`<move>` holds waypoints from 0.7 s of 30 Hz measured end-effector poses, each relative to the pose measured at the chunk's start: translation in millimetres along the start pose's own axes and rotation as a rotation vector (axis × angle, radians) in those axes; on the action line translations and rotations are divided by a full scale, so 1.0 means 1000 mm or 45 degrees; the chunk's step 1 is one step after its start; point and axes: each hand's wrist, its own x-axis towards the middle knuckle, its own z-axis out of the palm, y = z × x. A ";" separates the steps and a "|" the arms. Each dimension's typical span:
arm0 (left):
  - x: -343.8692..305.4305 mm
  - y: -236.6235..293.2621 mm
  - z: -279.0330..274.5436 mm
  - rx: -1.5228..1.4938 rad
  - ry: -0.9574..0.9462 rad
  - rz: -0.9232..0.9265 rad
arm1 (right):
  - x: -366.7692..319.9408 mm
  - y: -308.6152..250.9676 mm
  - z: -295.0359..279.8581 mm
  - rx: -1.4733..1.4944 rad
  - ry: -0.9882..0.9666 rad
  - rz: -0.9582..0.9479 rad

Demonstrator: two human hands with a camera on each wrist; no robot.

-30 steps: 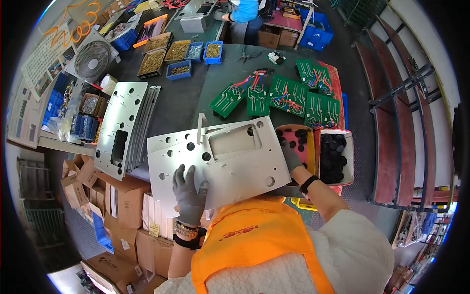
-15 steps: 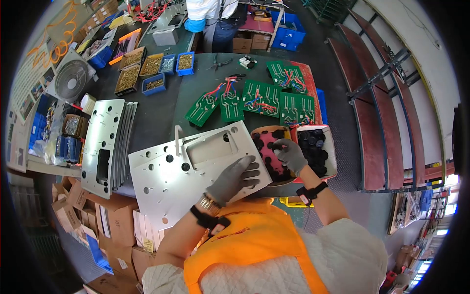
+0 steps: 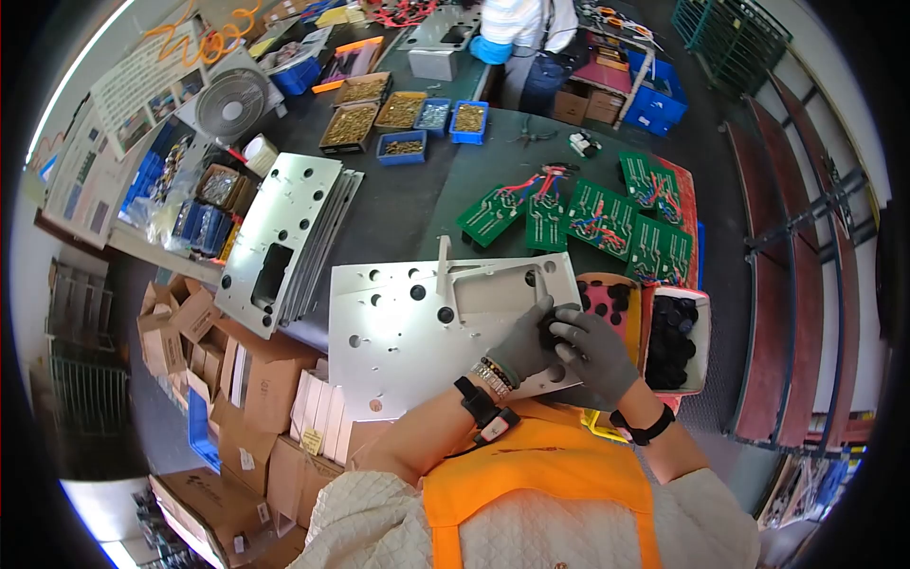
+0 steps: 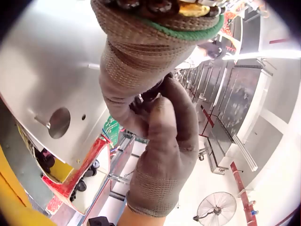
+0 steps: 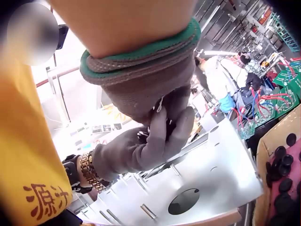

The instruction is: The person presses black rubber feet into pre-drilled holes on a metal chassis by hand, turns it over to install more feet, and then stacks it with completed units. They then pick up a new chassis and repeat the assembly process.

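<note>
Both gloved hands meet above the right end of a silvery metal panel [image 3: 408,332] with round holes, a rectangular cutout and small studs. Between the fingertips of the left hand [image 3: 523,347] and the right hand [image 3: 599,355] is a small dark piece [image 3: 550,332], pinched by both. In the left wrist view the dark piece [image 4: 151,93] is mostly covered by curled fingers. A box with a pink bottom and black round pieces [image 3: 618,302] stands right of the panel, beside a white box of black discs [image 3: 671,343].
Green circuit boards [image 3: 599,220] with red and blue wires lie beyond the panel. Stacked metal plates [image 3: 284,237] stand at the left, with small bins of hardware [image 3: 402,147] behind. Another person [image 3: 521,33] is at the far table. Cardboard boxes [image 3: 270,389] are at the lower left.
The right hand has moved left from the boxes and the left hand right across the panel; they now meet at a dark piece. The head view has shifted.
</note>
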 end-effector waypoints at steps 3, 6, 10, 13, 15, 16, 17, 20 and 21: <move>-0.024 0.007 -0.007 0.151 0.050 0.126 | 0.016 0.006 0.016 -0.036 -0.077 -0.093; -0.049 0.014 -0.030 0.229 0.096 0.189 | 0.034 0.002 0.032 0.163 -0.085 -0.091; -0.075 0.027 -0.003 0.087 0.109 0.276 | 0.056 -0.007 0.037 0.361 -0.175 0.122; -0.085 0.032 -0.003 0.092 0.164 0.306 | 0.061 0.002 0.049 0.339 -0.154 0.087; -0.087 0.032 -0.001 0.408 0.187 0.423 | 0.061 0.007 0.049 0.229 -0.154 0.027; -0.087 0.033 0.001 0.336 0.205 0.351 | 0.062 0.006 0.046 0.224 -0.215 0.069; -0.086 0.035 0.004 0.266 0.222 0.278 | 0.063 0.007 0.043 0.217 -0.273 0.111; -0.092 0.037 0.007 0.269 0.341 0.309 | 0.071 0.031 0.036 0.374 -0.143 0.328; -0.097 0.038 0.002 0.308 0.413 0.352 | 0.080 0.038 0.026 0.368 -0.045 0.438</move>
